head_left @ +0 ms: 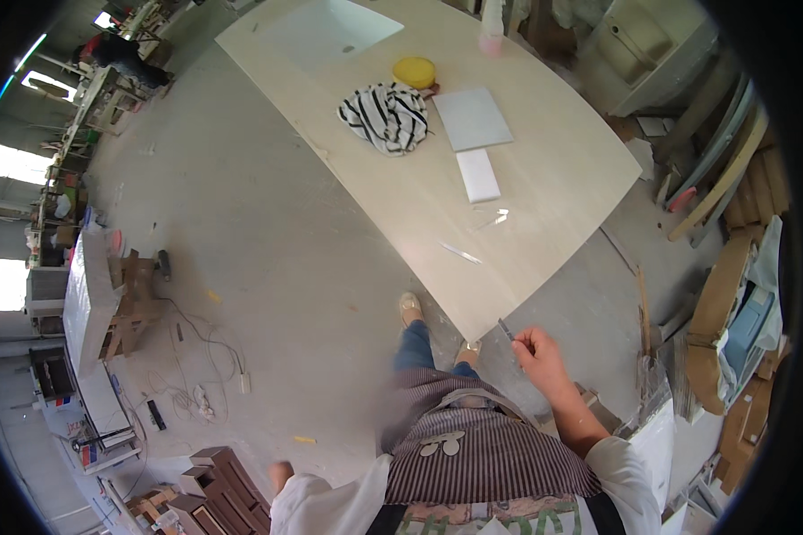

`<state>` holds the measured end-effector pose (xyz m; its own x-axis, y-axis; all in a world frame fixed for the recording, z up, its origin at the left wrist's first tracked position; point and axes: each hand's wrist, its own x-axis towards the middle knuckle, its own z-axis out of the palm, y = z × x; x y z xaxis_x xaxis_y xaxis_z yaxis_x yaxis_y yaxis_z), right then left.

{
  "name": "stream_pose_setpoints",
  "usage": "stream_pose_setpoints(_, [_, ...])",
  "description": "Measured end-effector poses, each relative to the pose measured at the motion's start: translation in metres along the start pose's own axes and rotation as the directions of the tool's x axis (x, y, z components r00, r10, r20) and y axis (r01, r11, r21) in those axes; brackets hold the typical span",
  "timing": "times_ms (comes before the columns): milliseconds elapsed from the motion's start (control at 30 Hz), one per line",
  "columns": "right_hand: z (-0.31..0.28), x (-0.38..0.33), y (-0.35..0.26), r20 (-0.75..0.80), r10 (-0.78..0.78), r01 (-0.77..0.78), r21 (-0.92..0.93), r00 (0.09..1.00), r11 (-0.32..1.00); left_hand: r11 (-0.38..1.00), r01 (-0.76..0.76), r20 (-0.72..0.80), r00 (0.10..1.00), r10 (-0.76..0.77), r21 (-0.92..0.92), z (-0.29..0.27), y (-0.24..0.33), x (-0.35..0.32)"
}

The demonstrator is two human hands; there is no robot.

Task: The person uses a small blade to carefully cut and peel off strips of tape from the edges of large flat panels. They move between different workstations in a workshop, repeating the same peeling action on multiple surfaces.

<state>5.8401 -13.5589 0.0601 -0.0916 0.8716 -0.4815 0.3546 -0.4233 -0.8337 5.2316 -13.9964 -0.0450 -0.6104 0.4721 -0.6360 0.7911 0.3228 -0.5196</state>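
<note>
My right hand [539,357] is closed on a thin dark stick-like tool [506,330], whose exact kind is too small to make out. The tool's tip lies by the near corner of a long cream countertop [526,254]. Down at my left side my left hand [281,474] shows only in part below the white sleeve, away from the countertop, its fingers hidden. On the countertop lie a thin pale strip [461,253], small white pieces [501,215], a small white slab [479,176] and a larger square white panel [474,119].
Farther along the countertop are a striped cloth [385,119], a yellow round object [414,72], a sink basin [330,40] and a bottle [491,31]. Cables [196,392] trail across the floor at left. Cardboard packaging [721,330] stands at right. Another person [125,61] works far left.
</note>
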Motion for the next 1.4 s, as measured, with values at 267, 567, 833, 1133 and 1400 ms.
stream_pose_setpoints(267, [0.02, 0.009, -0.017, -0.093, -0.111, 0.112, 0.011, 0.99, 0.994, 0.275, -0.264, -0.325, 0.922, -0.21, -0.924, -0.374, 0.195, 0.221])
stream_pose_setpoints(567, [0.049, 0.001, 0.006, -0.406, 0.214, -0.177, 0.126, 0.888, 0.976, 0.379, -0.662, -0.742, 0.662, -0.107, -0.646, -0.661, 0.348, 0.24])
stream_pose_setpoints(833, [0.108, 0.004, -0.021, -0.611, 0.341, -0.201, 0.288, 0.714, 0.936, 0.187, -0.537, -0.398, 0.779, 0.485, -0.822, -0.615, 0.224, 0.27])
stream_pose_setpoints(1133, [0.127, -0.003, -0.019, -0.681, 0.399, -0.182, 0.37, 0.613, 0.911, 0.985, -0.168, 0.151, 0.974, 0.17, -0.022, -0.494, 0.058, 0.418])
stream_pose_setpoints(1400, [0.135, 0.018, 0.009, -0.777, 0.397, -0.074, 0.416, 0.488, 0.906, 0.255, -0.952, -0.245, 0.21, 0.946, 0.17, -0.63, 0.298, 0.21])
